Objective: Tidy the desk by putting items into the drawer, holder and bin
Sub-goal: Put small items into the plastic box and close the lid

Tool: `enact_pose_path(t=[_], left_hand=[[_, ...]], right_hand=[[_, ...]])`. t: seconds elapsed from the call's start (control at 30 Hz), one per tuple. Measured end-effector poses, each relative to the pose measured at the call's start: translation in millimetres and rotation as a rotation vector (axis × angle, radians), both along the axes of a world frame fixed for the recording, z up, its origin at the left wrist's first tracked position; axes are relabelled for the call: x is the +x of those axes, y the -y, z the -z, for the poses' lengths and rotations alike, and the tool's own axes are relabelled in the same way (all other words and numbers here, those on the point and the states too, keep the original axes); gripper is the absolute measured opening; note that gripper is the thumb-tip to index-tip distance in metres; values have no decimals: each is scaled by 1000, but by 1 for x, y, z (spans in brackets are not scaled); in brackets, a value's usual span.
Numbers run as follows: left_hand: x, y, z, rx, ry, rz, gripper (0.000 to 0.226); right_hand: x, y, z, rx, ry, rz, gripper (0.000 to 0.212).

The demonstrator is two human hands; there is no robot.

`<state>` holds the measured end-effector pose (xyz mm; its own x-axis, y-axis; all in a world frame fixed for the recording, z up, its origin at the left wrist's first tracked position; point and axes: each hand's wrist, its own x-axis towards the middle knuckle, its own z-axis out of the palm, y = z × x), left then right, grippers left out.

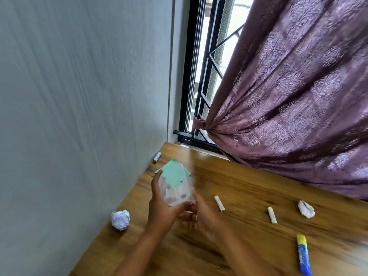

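A grey wall [79, 96] filled the left side, and a wooden desk [249, 182] ran along its foot. Furthest left on the desk lay a crumpled paper ball [120, 219], close to the wall. Further back, right against the wall, lay a small white cylinder [157, 157]. Next came the person's left hand [161, 204], its fingers and thumb wrapped round a clear container [176, 193] that was tilted over the desk, near the wall. A green lid [172, 173] sat on the container's upper end. The right hand [202, 215] was just beside the container's lower edge, too blurred to tell whether it gripped or only touched it. To the right of the hands, a white stick [219, 203] lay on the desk, then a second white stick [272, 215] well apart from it, then a second crumpled paper [306, 209]. Nearer the front edge lay a blue and yellow glue stick [304, 255]. Behind it all stood a window [191, 76] with a dark metal grille. A purple patterned curtain [298, 96], tied at its left edge, hung over the desk's far right side.
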<state>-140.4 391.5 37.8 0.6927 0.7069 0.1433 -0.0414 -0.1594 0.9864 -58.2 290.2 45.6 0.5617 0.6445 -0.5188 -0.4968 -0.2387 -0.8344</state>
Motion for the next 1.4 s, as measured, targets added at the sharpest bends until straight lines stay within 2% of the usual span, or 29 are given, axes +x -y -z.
enact_pose_path(t=[0.13, 0.23, 0.3, 0.37, 0.5, 0.6, 0.67, 0.83, 0.93, 1.07, 1.17, 1.23, 1.3, 1.4], left_hand=[[-9, -14, 3, 73, 58, -75, 112], [-11, -23, 9, 105, 59, -117, 105], [-14, -25, 15, 108, 27, -128, 100], [-16, -23, 24, 89, 3, -120, 96], [-15, -17, 33, 109, -33, -87, 89], [-12, -22, 36, 113, -45, -102, 87], [-10, -26, 38, 125, -61, -148, 84], [-10, -28, 36, 118, -76, -169, 78], [-10, -27, 35, 134, -90, -220, 74], [-8, -25, 31, 126, -78, -282, 76], [-5, -28, 33, 113, -65, -341, 78], [-4, -30, 34, 114, -60, -356, 78], [-3, -30, 36, 106, -57, -353, 77], [-2, -29, 38, 97, -51, -340, 77]], right_hand=[[-4, -10, 4, -24, 16, -79, 45], [-8, -19, 6, -81, -23, -182, 46], [-11, -23, 9, -165, 33, -255, 41], [-14, -25, 9, -282, 183, -358, 26], [-2, -23, -7, -509, 399, -616, 20], [30, -21, -34, -795, 760, -760, 15], [57, -27, -51, -882, 976, -692, 13], [102, -82, -62, -566, 1161, -286, 11], [112, -129, -43, -519, 1164, -376, 23], [118, -178, -10, -600, 1191, -558, 54], [121, -202, 10, -665, 1237, -603, 67], [123, -212, 17, -704, 1332, -575, 68], [124, -218, 20, -698, 1426, -521, 58], [124, -217, 20, -641, 1464, -495, 45]])
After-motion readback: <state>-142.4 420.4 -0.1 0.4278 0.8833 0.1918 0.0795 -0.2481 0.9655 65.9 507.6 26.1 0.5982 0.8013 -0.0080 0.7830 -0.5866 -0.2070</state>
